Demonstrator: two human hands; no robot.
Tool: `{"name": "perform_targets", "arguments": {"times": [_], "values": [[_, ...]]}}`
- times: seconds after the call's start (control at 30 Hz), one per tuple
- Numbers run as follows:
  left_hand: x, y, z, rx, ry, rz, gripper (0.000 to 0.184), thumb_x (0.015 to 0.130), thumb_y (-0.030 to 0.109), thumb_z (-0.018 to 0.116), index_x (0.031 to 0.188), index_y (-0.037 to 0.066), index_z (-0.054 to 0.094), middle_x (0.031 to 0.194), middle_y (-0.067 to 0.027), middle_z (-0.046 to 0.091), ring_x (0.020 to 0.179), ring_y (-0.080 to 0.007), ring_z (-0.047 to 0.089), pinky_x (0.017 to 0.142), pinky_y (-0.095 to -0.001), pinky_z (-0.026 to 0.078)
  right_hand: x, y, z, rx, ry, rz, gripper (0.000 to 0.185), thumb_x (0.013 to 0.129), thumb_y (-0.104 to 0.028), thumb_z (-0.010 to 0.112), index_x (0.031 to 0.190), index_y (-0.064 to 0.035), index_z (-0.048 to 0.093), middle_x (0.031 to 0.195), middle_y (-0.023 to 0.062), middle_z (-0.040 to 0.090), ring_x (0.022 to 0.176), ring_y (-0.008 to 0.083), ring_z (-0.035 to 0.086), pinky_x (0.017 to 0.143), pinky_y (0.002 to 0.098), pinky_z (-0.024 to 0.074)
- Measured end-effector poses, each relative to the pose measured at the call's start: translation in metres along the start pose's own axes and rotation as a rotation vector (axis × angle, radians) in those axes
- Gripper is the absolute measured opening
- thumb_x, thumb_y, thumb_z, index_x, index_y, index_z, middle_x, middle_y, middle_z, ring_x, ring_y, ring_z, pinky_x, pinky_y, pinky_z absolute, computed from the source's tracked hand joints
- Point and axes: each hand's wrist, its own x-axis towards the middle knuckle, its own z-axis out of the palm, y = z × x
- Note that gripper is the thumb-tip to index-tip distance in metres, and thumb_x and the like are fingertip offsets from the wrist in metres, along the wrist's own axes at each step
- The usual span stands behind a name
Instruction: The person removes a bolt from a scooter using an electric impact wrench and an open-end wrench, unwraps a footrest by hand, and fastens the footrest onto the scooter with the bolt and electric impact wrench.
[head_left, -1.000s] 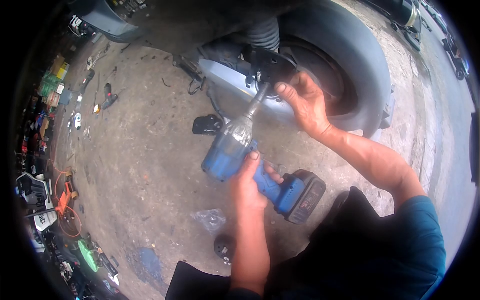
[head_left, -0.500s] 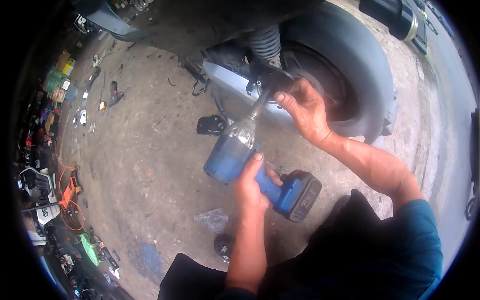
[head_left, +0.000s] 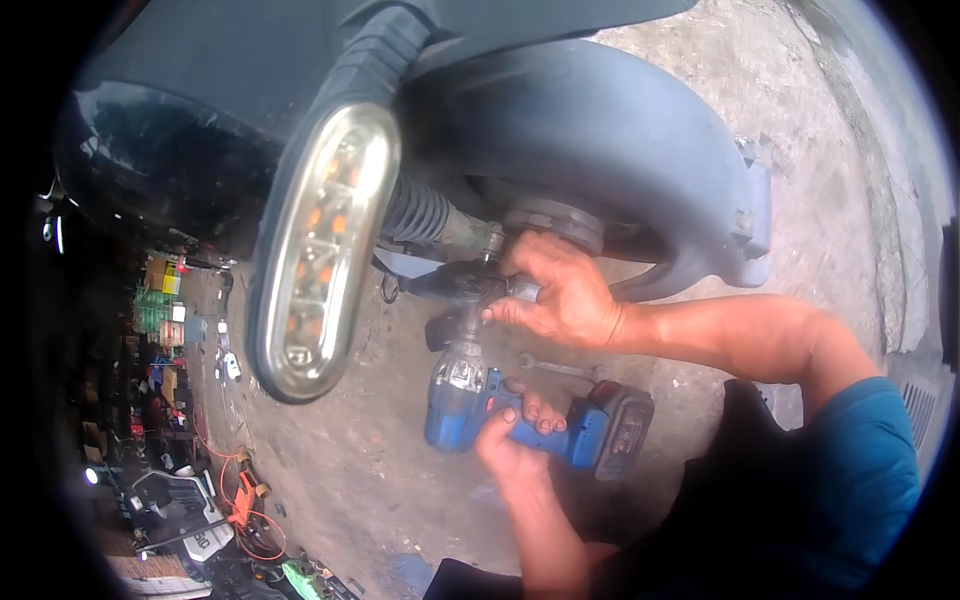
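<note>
My left hand (head_left: 518,440) is wrapped around the handle of a blue cordless impact wrench (head_left: 460,405), whose dark battery points right. The tool's nose points up toward the swingarm end beside the wheel. My right hand (head_left: 570,295) is curled at that end, just above the tool's nose, thumb and fingers closed around a short grey metal part (head_left: 522,289) that the fingers partly hide. Behind it are the wheel hub (head_left: 555,222) and the large black tyre (head_left: 600,130). A coil shock absorber (head_left: 415,212) comes down to the left of the hub.
A turn signal light (head_left: 325,255) hangs from the bodywork close in front. On the floor, an open-end wrench (head_left: 562,368) lies behind the impact wrench. Tools, boxes and an orange-handled item (head_left: 242,500) crowd the left side.
My view has shifted, bringing the turn signal light in front. The impact wrench now points more upright. My right hand has gone from spread fingers to closed around the metal part.
</note>
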Motion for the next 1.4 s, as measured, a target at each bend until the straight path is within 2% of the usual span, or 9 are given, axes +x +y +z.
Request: {"name": "perform_targets", "arguments": {"times": [0.23,0.63,0.83,1.03,1.13,1.23,1.27,1.4], "values": [[0.003,-0.001,0.000,0.024,-0.072,0.008,0.043,0.075,0.021,0.063,0.113,0.003,0.054,0.074,-0.0078,0.051,0.059,-0.0226,0.051,0.060,-0.0440,0.046,0.001,-0.009,-0.001,0.056,0.017,0.060,0.043,0.073,-0.032,0.082,0.094,-0.0013,0.060,0.089,0.0128,0.058,0.085,0.0349,0.058,0.074,0.0440,0.0474],[0.005,-0.002,-0.005,0.023,-0.057,-0.007,0.036,0.077,0.023,0.061,0.107,0.004,0.057,0.072,-0.0067,0.050,0.058,-0.0213,0.050,0.058,-0.0416,0.045,-0.002,-0.008,0.001,0.084,0.021,0.082,0.033,0.080,-0.024,0.077,0.099,-0.0036,0.060,0.095,0.0142,0.055,0.087,0.0354,0.057,0.075,0.0447,0.0475],[0.006,-0.003,-0.005,-0.025,-0.069,-0.008,0.036,0.079,0.022,0.060,0.109,0.003,0.056,0.071,-0.0072,0.051,0.058,-0.0219,0.051,0.058,-0.0434,0.047,0.000,-0.011,-0.002,-0.063,-0.040,0.047,0.027,0.083,-0.021,0.074,0.093,-0.0031,0.056,0.093,0.0149,0.053,0.088,0.0367,0.057,0.074,0.0458,0.0479],[0.009,-0.004,-0.011,-0.046,-0.138,0.000,0.037,0.081,0.022,0.058,0.111,0.002,0.056,0.073,-0.0088,0.054,0.058,-0.0229,0.053,0.059,-0.0435,0.047,0.012,-0.030,-0.012,-0.338,-0.234,0.060,0.030,0.089,-0.025,0.066,0.100,0.0005,0.053,0.098,0.0169,0.055,0.085,0.0351,0.062,0.069,0.0439,0.0530],[0.009,-0.001,-0.004,-0.038,-0.082,-0.005,0.038,0.078,0.023,0.059,0.110,0.002,0.056,0.071,-0.0090,0.053,0.056,-0.0231,0.052,0.057,-0.0432,0.047,0.017,-0.019,-0.014,-0.449,-0.136,-0.177,0.032,0.092,-0.028,0.062,0.100,0.0016,0.053,0.097,0.0178,0.057,0.081,0.0351,0.063,0.064,0.0439,0.0536],[0.006,0.002,0.006,0.086,0.028,0.046,0.042,0.074,0.022,0.061,0.110,0.001,0.056,0.068,-0.0089,0.051,0.053,-0.0231,0.050,0.055,-0.0427,0.046,0.025,-0.026,-0.023,-0.477,-0.391,-0.066,0.031,0.092,-0.028,0.061,0.100,0.0016,0.053,0.093,0.0187,0.058,0.076,0.0367,0.064,0.062,0.0440,0.0532],[0.008,0.001,0.002,0.076,0.029,0.043,0.045,0.071,0.022,0.063,0.110,0.001,0.056,0.066,-0.0089,0.050,0.052,-0.0229,0.050,0.053,-0.0423,0.045,0.027,-0.033,-0.024,-0.540,-0.418,-0.043,0.032,0.093,-0.028,0.061,0.099,0.0022,0.053,0.090,0.0194,0.059,0.073,0.0371,0.064,0.061,0.0441,0.0526],[0.009,0.001,-0.002,-0.033,-0.026,0.037,0.042,0.076,0.017,0.060,0.113,-0.002,0.054,0.067,-0.0111,0.054,0.054,-0.0243,0.054,0.056,-0.0404,0.048,0.032,-0.034,-0.025,-0.563,-0.431,-0.077,0.034,0.093,-0.029,0.062,0.097,0.0038,0.053,0.086,0.0220,0.060,0.069,0.0381,0.063,0.059,0.0464,0.0509]]}}
